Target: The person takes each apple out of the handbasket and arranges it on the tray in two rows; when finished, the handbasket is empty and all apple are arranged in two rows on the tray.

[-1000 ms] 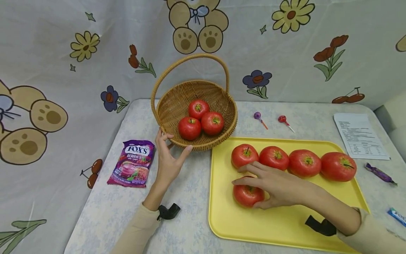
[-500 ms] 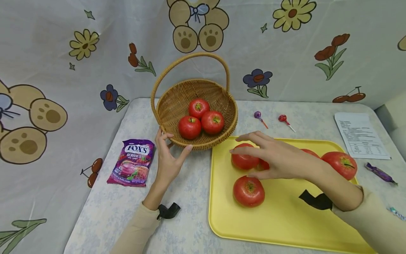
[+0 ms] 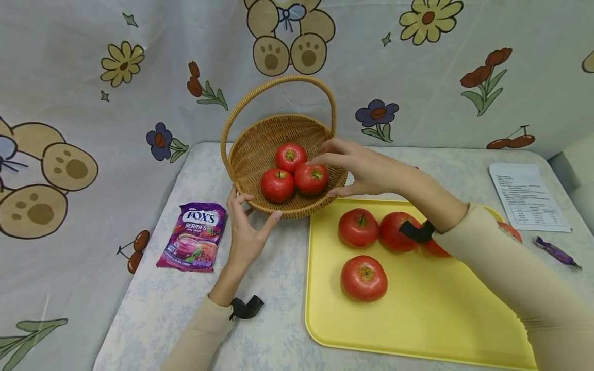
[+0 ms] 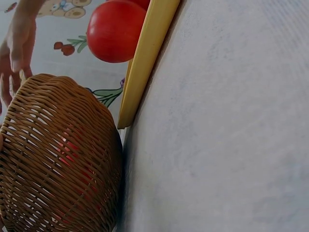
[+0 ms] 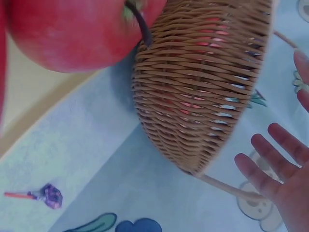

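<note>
Three red apples [image 3: 277,185] lie in the wicker basket [image 3: 297,210], which leans with its mouth toward me. At the basket's left front rim, my left hand [image 3: 248,239] holds on with bent fingers, its thumb stretched out below the rim. My right hand [image 3: 364,167] reaches over the basket's right rim, fingers spread and loosely bent, with nothing in them; its fingertips are close to the rightmost apple [image 3: 312,179]. Whether they touch it, I cannot tell. In the right wrist view the fingers [image 5: 263,166] hang apart beside the basket's woven side [image 5: 193,92].
On the yellow tray [image 3: 399,330] sit several more apples [image 3: 364,278], some partly behind my right arm. A purple candy bag [image 3: 194,237] lies left of the basket. A lollipop [image 5: 48,195], a printed sheet [image 3: 529,198] and a wrapped candy [image 3: 557,252] lie on the table.
My right hand has left the single front apple on the tray, passed over the back row and moved up and left to the basket, carrying nothing. My left hand and the basket stay put.
</note>
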Available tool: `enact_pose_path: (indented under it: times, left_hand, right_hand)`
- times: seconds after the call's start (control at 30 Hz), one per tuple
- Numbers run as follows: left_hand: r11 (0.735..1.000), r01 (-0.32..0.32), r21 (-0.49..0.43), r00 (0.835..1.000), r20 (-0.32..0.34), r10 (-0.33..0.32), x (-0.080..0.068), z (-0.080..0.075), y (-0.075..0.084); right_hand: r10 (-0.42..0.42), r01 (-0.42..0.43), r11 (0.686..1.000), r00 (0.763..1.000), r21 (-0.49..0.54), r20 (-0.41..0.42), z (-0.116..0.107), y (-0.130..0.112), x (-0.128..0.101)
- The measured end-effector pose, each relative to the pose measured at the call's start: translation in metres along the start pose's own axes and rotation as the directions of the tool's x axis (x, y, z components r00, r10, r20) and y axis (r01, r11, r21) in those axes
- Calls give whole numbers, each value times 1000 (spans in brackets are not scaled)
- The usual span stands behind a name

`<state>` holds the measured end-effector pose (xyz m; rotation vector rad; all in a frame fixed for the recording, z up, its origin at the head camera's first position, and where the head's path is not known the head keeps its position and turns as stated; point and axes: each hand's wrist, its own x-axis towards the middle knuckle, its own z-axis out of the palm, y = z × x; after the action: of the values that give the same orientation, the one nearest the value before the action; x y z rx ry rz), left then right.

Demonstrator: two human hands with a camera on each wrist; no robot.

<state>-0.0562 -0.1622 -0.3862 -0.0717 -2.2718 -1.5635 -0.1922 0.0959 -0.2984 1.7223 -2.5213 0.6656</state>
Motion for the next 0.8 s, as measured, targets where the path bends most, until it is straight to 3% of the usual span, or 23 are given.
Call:
enact_pose_path:
  times: [0.27,0.6,0.8]
  left_hand:
    - [1000,9,2,1000,6,-9,0,0,-1]
    - [1000,12,6,1000,11,-12,0,0,-1]
    - [1000,-6,16,1000,6,6,0,0,-1]
  right_hand:
    - [118,-128,990,980,58,158,22,25,35]
    - [157,-182,981,944,63,289,45,40,60]
    - [208,-245,968,900,49,384,47,40,66]
